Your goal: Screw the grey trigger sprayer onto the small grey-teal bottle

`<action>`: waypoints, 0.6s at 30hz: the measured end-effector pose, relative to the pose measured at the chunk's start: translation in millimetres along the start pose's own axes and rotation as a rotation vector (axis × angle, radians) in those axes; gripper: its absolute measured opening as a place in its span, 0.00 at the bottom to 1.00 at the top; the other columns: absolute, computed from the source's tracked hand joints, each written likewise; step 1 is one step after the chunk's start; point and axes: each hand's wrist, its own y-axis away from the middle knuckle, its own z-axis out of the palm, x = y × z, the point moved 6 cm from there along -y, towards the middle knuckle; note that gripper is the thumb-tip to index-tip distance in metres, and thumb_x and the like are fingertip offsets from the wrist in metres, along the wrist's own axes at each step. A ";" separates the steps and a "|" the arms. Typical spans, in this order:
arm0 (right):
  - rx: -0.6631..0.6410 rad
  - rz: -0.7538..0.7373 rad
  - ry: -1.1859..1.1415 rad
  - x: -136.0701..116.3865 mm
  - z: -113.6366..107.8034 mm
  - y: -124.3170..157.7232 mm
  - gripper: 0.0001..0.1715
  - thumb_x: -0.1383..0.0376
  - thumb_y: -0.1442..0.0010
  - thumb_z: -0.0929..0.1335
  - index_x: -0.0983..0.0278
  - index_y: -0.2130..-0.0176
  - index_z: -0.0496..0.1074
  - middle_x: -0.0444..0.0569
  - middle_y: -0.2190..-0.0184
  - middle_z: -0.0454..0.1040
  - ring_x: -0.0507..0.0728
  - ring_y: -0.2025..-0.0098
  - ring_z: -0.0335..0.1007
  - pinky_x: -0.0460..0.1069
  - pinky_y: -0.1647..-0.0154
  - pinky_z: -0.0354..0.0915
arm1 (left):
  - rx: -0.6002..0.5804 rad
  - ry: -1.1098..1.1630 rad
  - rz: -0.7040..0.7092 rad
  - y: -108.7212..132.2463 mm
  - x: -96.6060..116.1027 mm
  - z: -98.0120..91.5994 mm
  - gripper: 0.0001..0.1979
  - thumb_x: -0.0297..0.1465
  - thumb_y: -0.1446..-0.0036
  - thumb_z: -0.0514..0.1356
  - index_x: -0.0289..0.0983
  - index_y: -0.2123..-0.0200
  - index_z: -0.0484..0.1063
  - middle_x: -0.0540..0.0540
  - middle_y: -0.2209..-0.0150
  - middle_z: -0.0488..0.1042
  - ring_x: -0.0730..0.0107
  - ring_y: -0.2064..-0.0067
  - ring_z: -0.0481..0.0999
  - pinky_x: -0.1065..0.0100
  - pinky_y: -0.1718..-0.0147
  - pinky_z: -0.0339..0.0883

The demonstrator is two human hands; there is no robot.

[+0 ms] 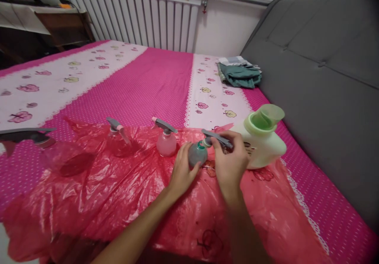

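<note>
My left hand point(182, 171) is wrapped round a small greenish spray bottle point(197, 153) that stands on a red plastic sheet point(124, 193). My right hand point(231, 159) grips the bottle's grey spray head point(217, 137) at the neck. A pale green detergent jug point(260, 141) with an open green cap stands just right of my right hand. Two small pink spray bottles, one point(166, 141) near my left hand and another point(117, 139) further left, stand on the sheet.
The sheet lies on a bed with a pink dotted cover point(148, 82). A larger clear spray bottle point(44, 149) lies at the left edge. Folded clothes point(239, 72) sit at the far side by a grey padded headboard point(319, 82). A white radiator point(133, 15) lines the wall.
</note>
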 end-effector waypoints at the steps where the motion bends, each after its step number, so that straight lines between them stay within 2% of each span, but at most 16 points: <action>1: -0.064 0.016 0.004 7.0 8.1 1.0 0.12 0.57 0.36 0.72 0.63 0.57 0.75 0.47 0.59 0.77 0.55 0.58 0.74 0.50 0.53 0.66 | 0.001 -0.013 -0.003 -3.8 -2.3 2.5 0.33 0.31 0.38 0.64 0.39 0.33 0.57 0.35 0.32 0.65 0.48 0.30 0.64 0.44 0.31 0.59; 4: -0.201 0.113 -0.018 29.5 25.4 3.2 0.16 0.58 0.39 0.72 0.63 0.54 0.75 0.48 0.59 0.77 0.55 0.60 0.74 0.49 0.55 0.65 | -0.002 -0.049 -0.003 -13.8 -7.3 7.2 0.33 0.31 0.40 0.67 0.38 0.35 0.60 0.34 0.34 0.69 0.46 0.32 0.68 0.43 0.33 0.62; 9: -0.304 0.253 0.010 57.2 36.6 4.8 0.17 0.54 0.45 0.73 0.65 0.64 0.71 0.47 0.67 0.75 0.56 0.65 0.71 0.50 0.59 0.63 | -0.032 -0.054 0.034 -21.7 -5.1 6.1 0.29 0.34 0.42 0.69 0.38 0.41 0.65 0.36 0.40 0.74 0.47 0.39 0.74 0.45 0.37 0.67; 11: -0.330 0.243 -0.092 57.7 40.9 4.6 0.21 0.53 0.46 0.73 0.65 0.60 0.71 0.49 0.63 0.76 0.56 0.61 0.73 0.50 0.56 0.66 | -0.042 -0.051 0.038 -21.9 -4.0 5.7 0.28 0.34 0.43 0.70 0.39 0.41 0.66 0.36 0.41 0.75 0.47 0.39 0.75 0.45 0.38 0.67; 13: -0.344 0.233 -0.252 54.5 45.9 4.7 0.30 0.53 0.47 0.74 0.64 0.49 0.70 0.52 0.53 0.76 0.56 0.53 0.74 0.49 0.50 0.68 | -0.044 -0.047 0.035 -21.2 -3.7 6.1 0.27 0.33 0.43 0.69 0.39 0.41 0.66 0.37 0.41 0.75 0.48 0.39 0.75 0.46 0.38 0.67; 15: -0.336 0.229 -0.332 51.6 49.4 4.9 0.36 0.54 0.46 0.74 0.63 0.42 0.68 0.54 0.47 0.74 0.56 0.49 0.74 0.50 0.48 0.69 | -0.042 -0.048 0.030 -20.5 -4.1 6.8 0.28 0.32 0.43 0.68 0.39 0.41 0.65 0.37 0.41 0.75 0.48 0.39 0.75 0.46 0.38 0.67; 18: -0.305 0.227 -0.308 51.6 50.5 5.1 0.28 0.52 0.44 0.73 0.65 0.48 0.74 0.54 0.51 0.76 0.56 0.52 0.75 0.50 0.48 0.70 | -0.042 -0.060 0.023 -20.4 -4.9 7.4 0.28 0.32 0.43 0.68 0.39 0.41 0.66 0.37 0.41 0.75 0.48 0.39 0.75 0.46 0.38 0.68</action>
